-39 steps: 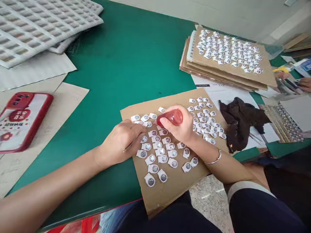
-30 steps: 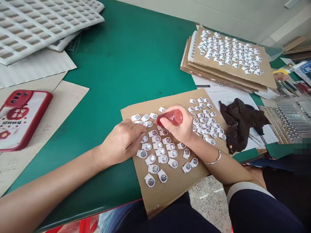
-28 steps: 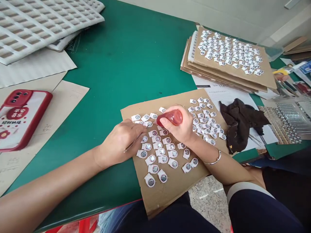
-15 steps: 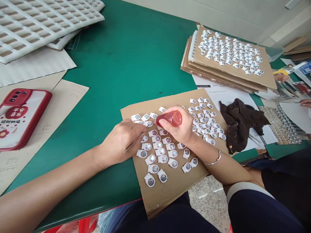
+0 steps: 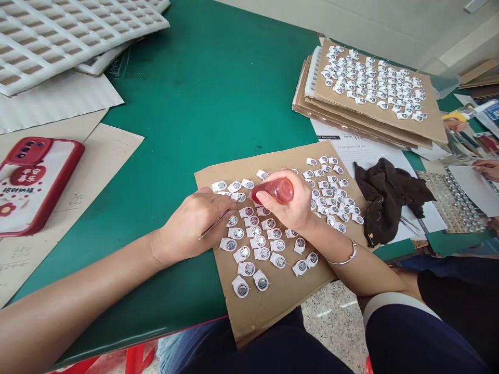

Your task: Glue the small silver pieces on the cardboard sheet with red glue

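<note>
My right hand [image 5: 297,205] is closed around a small red translucent squeeze bottle [image 5: 278,191], its narrow end pointing left and down at the work. In my left hand [image 5: 198,221] is a thin metal tool [image 5: 215,225], pinched, with its kind mostly hidden by the fingers. Both hands are over a cardboard sheet [image 5: 261,317]. Rows of small white tabs with round metallic discs lie on it, such as a near tab [image 5: 261,280]. The spot between bottle tip and left fingertips is partly covered by my hands.
A red-framed phone [image 5: 42,184] lies at left on papers, under white grid trays [image 5: 78,41]. At back right stands a cardboard stack [image 5: 362,124] topped with more tabs. A dark brown cloth [image 5: 384,200] lies right of my sheet. Another person's hand [image 5: 487,169] shows at the right edge.
The view has shifted slightly. My hands keep nearly the same place and grip. The other person's hand at the right edge shows a little more.
</note>
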Available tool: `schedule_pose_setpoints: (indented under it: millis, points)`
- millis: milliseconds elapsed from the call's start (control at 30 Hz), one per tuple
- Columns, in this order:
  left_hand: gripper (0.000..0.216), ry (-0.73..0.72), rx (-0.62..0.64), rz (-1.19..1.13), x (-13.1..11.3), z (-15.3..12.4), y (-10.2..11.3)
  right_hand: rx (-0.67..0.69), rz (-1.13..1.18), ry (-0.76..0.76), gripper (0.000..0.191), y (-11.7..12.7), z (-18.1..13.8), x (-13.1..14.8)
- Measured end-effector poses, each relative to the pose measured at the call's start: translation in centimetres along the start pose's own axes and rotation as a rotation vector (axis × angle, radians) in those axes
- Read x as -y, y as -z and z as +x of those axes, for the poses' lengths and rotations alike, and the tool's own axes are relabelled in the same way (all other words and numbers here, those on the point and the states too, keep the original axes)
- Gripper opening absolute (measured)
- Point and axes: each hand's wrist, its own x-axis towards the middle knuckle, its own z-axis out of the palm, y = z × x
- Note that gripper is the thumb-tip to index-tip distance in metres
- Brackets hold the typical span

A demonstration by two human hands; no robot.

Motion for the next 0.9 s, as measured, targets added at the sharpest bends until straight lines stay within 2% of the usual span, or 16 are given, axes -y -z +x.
schedule_pose_setpoints:
  millis: [233, 500, 900]
  points:
    - [0.021, 0.015, 0.005, 0.056, 0.07, 0.02, -0.04, -0.02, -0.005, 0.009, 0.025, -0.05, 0.05, -0.07]
    - [0.016, 0.027, -0.016, -0.032, 0.31, 0.03, -0.04, 0.013, -0.01, -0.026, 0.023, 0.04, -0.01, 0.13]
    - [0.014, 0.047, -0.012, -0.096, 0.59, 0.09, 0.17, -0.022, 0.008, -0.07, 0.027, -0.01, -0.08, 0.01]
